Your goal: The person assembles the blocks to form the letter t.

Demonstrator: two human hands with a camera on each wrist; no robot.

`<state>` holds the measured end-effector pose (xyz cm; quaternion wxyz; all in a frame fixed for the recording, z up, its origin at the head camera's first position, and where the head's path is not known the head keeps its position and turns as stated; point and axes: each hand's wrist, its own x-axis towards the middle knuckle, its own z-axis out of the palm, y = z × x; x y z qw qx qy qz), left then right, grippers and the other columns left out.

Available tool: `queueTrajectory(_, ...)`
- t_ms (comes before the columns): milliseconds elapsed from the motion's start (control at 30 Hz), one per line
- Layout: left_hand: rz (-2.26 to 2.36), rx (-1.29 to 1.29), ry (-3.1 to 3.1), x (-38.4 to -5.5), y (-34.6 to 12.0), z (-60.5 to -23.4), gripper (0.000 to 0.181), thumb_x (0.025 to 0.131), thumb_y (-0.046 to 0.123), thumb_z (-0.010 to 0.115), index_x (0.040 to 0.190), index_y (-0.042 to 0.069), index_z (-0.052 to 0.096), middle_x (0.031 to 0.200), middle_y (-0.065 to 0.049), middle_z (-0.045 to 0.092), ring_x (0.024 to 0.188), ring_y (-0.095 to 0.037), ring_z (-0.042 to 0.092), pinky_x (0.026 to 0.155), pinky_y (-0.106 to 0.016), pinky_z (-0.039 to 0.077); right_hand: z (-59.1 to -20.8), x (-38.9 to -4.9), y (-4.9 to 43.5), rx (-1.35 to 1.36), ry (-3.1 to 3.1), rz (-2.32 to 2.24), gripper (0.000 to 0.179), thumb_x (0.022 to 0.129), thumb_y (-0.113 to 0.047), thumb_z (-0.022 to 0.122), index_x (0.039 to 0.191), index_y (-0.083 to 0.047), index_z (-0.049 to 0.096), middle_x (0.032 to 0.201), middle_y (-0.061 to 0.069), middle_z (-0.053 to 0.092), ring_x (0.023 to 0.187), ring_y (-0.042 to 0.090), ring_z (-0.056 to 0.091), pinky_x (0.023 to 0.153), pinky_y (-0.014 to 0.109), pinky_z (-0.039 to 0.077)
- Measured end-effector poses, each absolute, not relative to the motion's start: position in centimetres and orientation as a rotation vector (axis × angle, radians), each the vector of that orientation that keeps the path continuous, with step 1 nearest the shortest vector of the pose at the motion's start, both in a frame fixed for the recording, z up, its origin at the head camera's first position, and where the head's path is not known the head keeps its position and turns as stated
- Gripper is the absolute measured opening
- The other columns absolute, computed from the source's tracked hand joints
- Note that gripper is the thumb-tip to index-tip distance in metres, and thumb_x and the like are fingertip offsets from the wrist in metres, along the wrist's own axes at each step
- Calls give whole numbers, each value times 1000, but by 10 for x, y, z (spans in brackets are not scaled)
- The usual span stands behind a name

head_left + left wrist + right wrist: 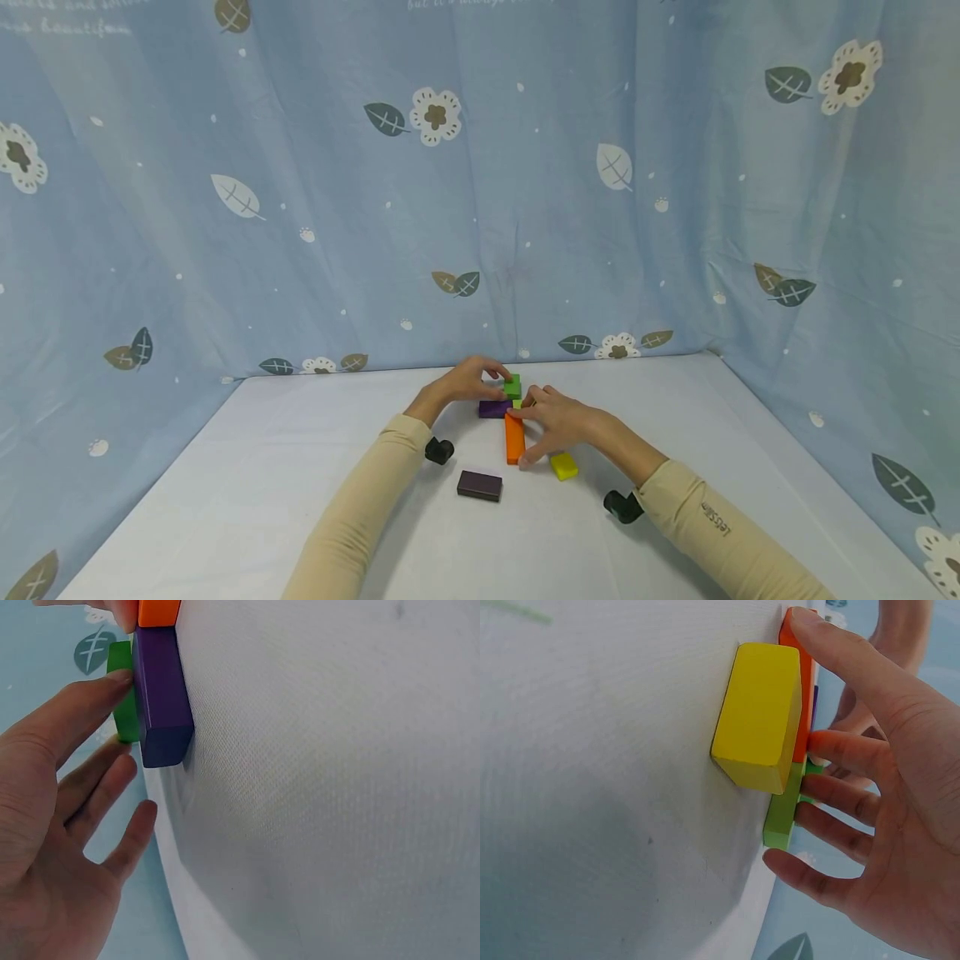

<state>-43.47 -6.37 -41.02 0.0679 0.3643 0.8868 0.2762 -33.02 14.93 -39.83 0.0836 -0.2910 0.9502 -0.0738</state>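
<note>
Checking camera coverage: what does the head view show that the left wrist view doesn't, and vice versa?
Head only: dark block, yellow block, light green block, sleeves, wrist cameras.

Left wrist only: palm side of the left hand.

Both: that hand, at least part of the right hand, purple block, orange block, green block, table, curtain.

Beige sleeves show dark lettering on the right.
</note>
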Motion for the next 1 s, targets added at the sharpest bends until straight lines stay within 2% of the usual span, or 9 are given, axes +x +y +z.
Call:
queueTrajectory(333, 809, 1116, 2656, -434, -64, -409, 31, 88, 22, 74, 117, 14, 72, 121, -2, 70, 115, -27, 61, 99, -43, 49, -398, -329, 148, -876, 2833, -221, 85, 71, -65, 77, 143, -25, 53, 126, 2, 48, 115, 22, 43, 97, 40, 50)
queueTrajectory(667, 818, 1084, 2628, -430, -63, -405, 31, 89, 20, 72, 119, 11, 70, 124, -4, 69, 117, -29, 59, 101, -48, 48, -396, -328, 149, -876, 2836, -230, 85, 71, -64, 77, 142, -24, 53, 125, 1, 49, 114, 22, 43, 97, 40, 50)
queueTrajectory(1000, 800, 1075, 2626, -430, -63, -406, 32, 90, 21, 72, 121, 12, 69, 125, -3, 68, 120, -28, 58, 103, -48, 47, -396, -329, 149, -880, 2827, -232, 85, 71, -64, 77, 143, -25, 53, 124, 0, 48, 112, 20, 42, 94, 38, 49)
